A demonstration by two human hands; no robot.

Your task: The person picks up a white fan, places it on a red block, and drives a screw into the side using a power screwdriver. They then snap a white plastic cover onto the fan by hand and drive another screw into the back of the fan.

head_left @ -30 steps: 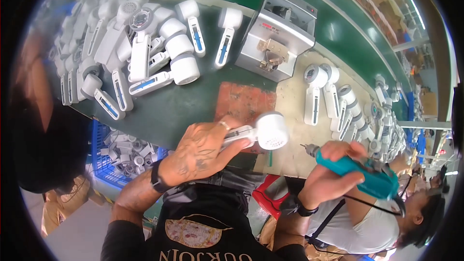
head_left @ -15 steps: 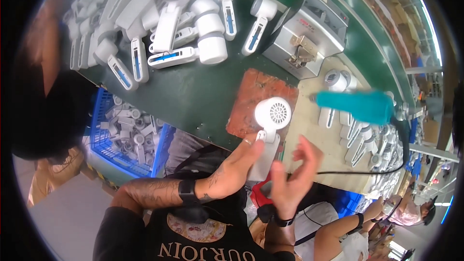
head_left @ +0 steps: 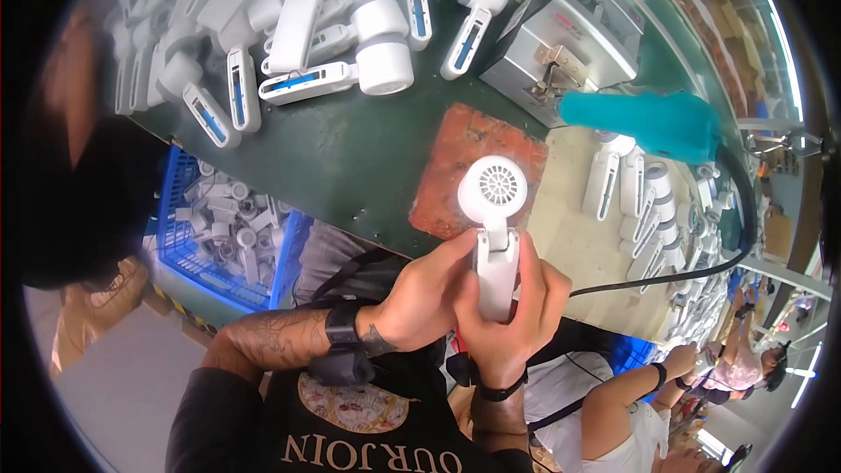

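Hair dryer [head_left: 493, 228]: white, held upright over the near table edge, its round grilled end facing up at me above the rust-coloured mat [head_left: 455, 153].
My left hand [head_left: 425, 293]: fingers curled shut on the handle from the left, thumb up near the hinge.
My right hand [head_left: 517, 307]: fingers wrapped closed round the lower handle from the right; both hands touch each other around it.
Teal power screwdriver [head_left: 644, 118]: hanging free beside the grey metal fixture [head_left: 561, 35], in neither hand.
Finished so far: I judge this one is between steps, tool let go, piece lifted for a look.
Left to do: a heap of white dryers [head_left: 298, 26] waits on the green table [head_left: 342, 158], more lie on the right [head_left: 631, 193], and a blue crate [head_left: 223, 228] holds parts.
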